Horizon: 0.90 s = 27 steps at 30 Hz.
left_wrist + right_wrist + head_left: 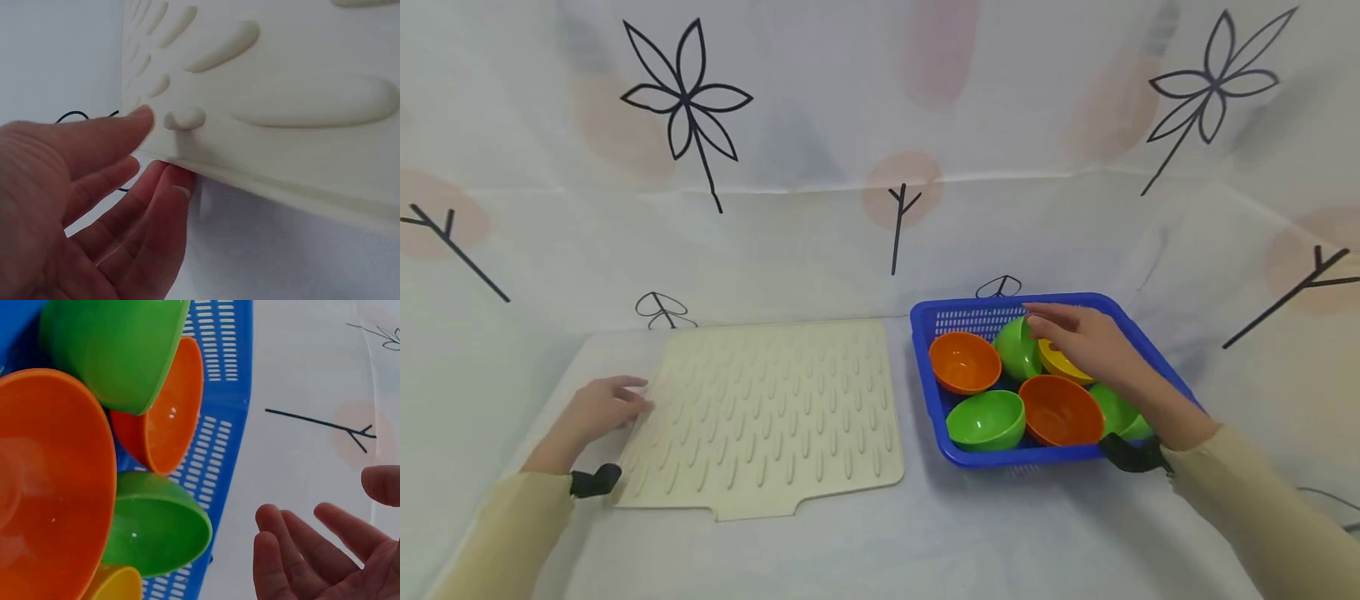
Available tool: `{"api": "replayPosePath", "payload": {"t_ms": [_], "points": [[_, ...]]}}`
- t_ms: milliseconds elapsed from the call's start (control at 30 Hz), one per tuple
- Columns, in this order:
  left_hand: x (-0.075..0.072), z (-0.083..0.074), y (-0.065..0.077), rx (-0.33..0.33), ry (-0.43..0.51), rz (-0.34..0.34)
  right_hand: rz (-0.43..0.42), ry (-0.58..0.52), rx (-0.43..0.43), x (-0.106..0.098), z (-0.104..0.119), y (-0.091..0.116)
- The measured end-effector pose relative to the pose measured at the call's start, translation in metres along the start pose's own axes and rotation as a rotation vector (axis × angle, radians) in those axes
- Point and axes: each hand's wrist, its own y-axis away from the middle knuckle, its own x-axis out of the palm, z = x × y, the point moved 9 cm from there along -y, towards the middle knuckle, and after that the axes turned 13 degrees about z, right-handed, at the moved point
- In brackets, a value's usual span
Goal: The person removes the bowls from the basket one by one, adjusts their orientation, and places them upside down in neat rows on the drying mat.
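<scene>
A cream draining board (767,400) with rows of raised ridges lies flat at left in the head view. My left hand (597,410) is at its left edge. In the left wrist view, fingertips meet the board's rim while the thumb stays apart above. My right hand (1086,342) hovers over the right part of a blue basket (928,387), holding nothing, its fingers loosely bent. Beneath it a yellow bowl (1060,363) shows partly. Around that are green bowls (985,421) and orange bowls (964,363), one green bowl (1017,348) tipped on its side.
A white cloth with printed black plant shapes (685,98) forms the backdrop behind the board and basket. The white table surface (895,542) runs along the front. A thin dark cable (1330,497) lies at the far right.
</scene>
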Motion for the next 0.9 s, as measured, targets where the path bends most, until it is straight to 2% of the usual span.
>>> {"api": "replayPosePath", "payload": {"t_ms": [133, 267, 467, 667, 900], "points": [[0.001, 0.006, -0.003, -0.042, -0.003, -0.011, 0.044, -0.023, -0.014, 0.006, 0.008, -0.016], [0.002, 0.01, -0.002, -0.092, 0.036, -0.026, 0.082, -0.051, -0.034, 0.01, 0.012, -0.031], [0.004, 0.011, 0.002, -0.12, 0.094, -0.04, 0.147, -0.078, -0.056, 0.02, 0.012, -0.056], [0.004, 0.014, 0.0, -0.122, 0.1, -0.047, 0.202, -0.036, -0.026, 0.037, 0.007, -0.081], [0.005, 0.015, -0.002, -0.113, 0.105, -0.047, 0.241, 0.088, -0.08, 0.053, 0.009, -0.102]]}}
